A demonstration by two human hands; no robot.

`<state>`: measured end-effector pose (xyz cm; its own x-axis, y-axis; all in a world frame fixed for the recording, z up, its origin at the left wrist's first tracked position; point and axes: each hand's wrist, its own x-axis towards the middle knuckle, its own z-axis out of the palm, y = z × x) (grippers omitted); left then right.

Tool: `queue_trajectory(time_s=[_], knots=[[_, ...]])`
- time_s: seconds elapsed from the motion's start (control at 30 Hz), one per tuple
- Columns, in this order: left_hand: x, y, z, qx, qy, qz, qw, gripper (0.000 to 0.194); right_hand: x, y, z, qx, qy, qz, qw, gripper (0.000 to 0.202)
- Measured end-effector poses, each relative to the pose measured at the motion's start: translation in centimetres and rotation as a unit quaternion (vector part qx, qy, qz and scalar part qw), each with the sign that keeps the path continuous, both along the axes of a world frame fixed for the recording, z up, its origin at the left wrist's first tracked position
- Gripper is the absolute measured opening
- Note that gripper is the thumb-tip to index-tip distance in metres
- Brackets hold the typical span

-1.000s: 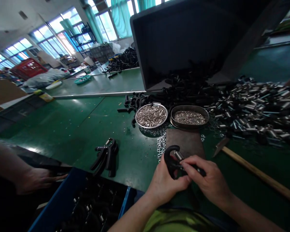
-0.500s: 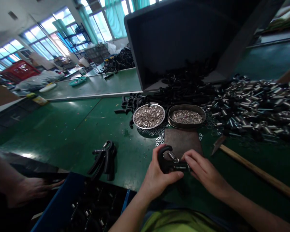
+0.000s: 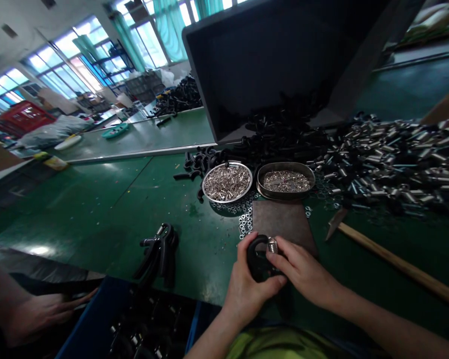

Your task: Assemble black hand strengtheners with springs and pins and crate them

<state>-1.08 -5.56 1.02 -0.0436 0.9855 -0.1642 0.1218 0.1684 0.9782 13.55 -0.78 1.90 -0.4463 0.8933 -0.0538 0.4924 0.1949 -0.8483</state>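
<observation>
1. Gripping a black hooked part (image 3: pixel 251 260), the left hand (image 3: pixel 245 284) curls fingers and thumb around it, near the close edge of a brown plate (image 3: pixel 280 222).
2. The right hand (image 3: pixel 301 273) pinches a metal coil spring (image 3: pixel 272 246) between thumb and forefinger, at the part's open side; whether the coil is seated cannot be told.
3. Possible fault: a loose pinch or a twist of the part could let the coil slip or spring away, perhaps among the loose nuts (image 3: pixel 246 224) beside the plate.
4. Possible fault: an elbow or wrist swung forward could tip the round dish (image 3: pixel 227 201) or the oval tin (image 3: pixel 285 194), spilling their small metal pieces.
5. Surface: a green bench (image 3: pixel 115 224) carries a hammer (image 3: pixel 396 262) to the right, a heap of metal and black parts (image 3: pixel 404 169) beyond it, and black assemblies (image 3: pixel 160 254) to the left.
6. Surroundings: a blue crate (image 3: pixel 85 316) stands lower left, with another person's hand (image 3: pixel 41 316) beside it; a large dark bin (image 3: pixel 277 65) tilts behind the dishes; windows (image 3: pixel 149 42) line the far wall.
</observation>
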Motion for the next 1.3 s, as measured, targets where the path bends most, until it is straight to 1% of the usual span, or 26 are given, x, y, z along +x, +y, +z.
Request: queue_trajectory(time_s=[0.07,0.1,0.17,0.23,0.27,0.33,0.4,0.43,0.47,0.5,0.57,0.6,0.63,0.7,0.73,0.8,0.9,1.0,1.07,1.17,1.3], knots=[[-0.2,-0.1,0.0,0.003,0.017,-0.027,0.999,0.082,0.3,-0.2,0.0,0.08,-0.063,0.055,0.993,0.019],[-0.3,-0.1,0.0,0.004,0.025,-0.043,0.999,0.08,0.4,-0.3,0.0,0.131,-0.097,0.09,0.982,0.021],[-0.4,0.2,0.0,0.009,0.035,-0.075,0.997,0.078,0.6,-0.2,-0.2,0.225,-0.166,0.148,0.949,0.025],[-0.1,0.9,-0.1,0.014,0.035,-0.092,0.995,0.078,0.8,0.3,-0.6,0.267,-0.226,0.167,0.922,0.028],[0.1,1.5,-0.2,0.015,0.033,-0.096,0.995,0.079,0.9,0.9,-0.7,0.267,-0.249,0.17,0.915,0.028],[0.5,3.0,-0.6,0.013,0.043,-0.103,0.994,0.082,1.4,2.7,-0.9,0.234,-0.281,0.181,0.913,0.028],[0.7,4.9,-1.1,0.031,0.089,-0.112,0.989,0.08,2.0,5.2,-0.6,0.17,-0.31,0.181,0.918,0.03],[0.5,6.0,-1.2,0.059,0.129,-0.109,0.984,0.074,2.2,6.5,-0.3,0.14,-0.328,0.172,0.919,0.033],[0.0,7.2,-1.3,0.095,0.176,-0.099,0.975,0.067,2.2,7.8,0.0,0.122,-0.342,0.153,0.919,0.035],[-0.6,8.4,-1.4,0.136,0.226,-0.08,0.961,0.057,2.1,9.1,0.3,0.121,-0.352,0.13,0.919,0.034],[-2.4,11.0,-1.2,0.196,0.327,-0.026,0.924,0.038,1.2,11.5,1.0,0.155,-0.352,0.091,0.918,0.028],[-3.4,12.3,-1.0,0.205,0.376,0.003,0.904,0.032,0.3,12.6,1.2,0.179,-0.342,0.075,0.919,0.024],[-4.4,13.5,-0.8,0.2,0.424,0.027,0.883,0.028,-0.8,13.6,1.4,0.2,-0.33,0.063,0.921,0.022],[-6.0,15.7,-0.5,0.167,0.504,0.055,0.846,0.026,-3.4,15.5,1.3,0.234,-0.307,0.052,0.921,0.023],[-6.5,16.6,-0.4,0.15,0.531,0.059,0.832,0.025,-4.8,16.4,1.2,0.249,-0.297,0.047,0.921,0.023],[-7.0,17.9,-0.3,0.129,0.559,0.059,0.817,0.02,-7.2,17.9,0.6,0.27,-0.282,0.042,0.92,0.023],[-6.8,18.6,-0.5,0.128,0.564,0.06,0.813,0.012,-9.3,19.3,-0.4,0.28,-0.266,0.045,0.921,0.018],[-6.7,18.6,-0.6,0.129,0.556,0.07,0.818,0.012,-9.6,19.8,-1.0,0.283,-0.248,0.044,0.925,0.014],[-6.7,18.6,-0.6,0.128,0.545,0.077,0.825,0.011,-9.5,19.8,-1.2,0.285,-0.23,0.036,0.93,0.012],[-6.9,18.9,-0.4,0.126,0.52,0.093,0.84,0.009,-9.3,19.7,-0.9,0.279,-0.193,0.01,0.941,0.013],[-7.4,18.9,0.2,0.118,0.472,0.121,0.865,0.012,-8.4,18.9,0.2,0.244,-0.129,-0.013,0.961,0.014]])
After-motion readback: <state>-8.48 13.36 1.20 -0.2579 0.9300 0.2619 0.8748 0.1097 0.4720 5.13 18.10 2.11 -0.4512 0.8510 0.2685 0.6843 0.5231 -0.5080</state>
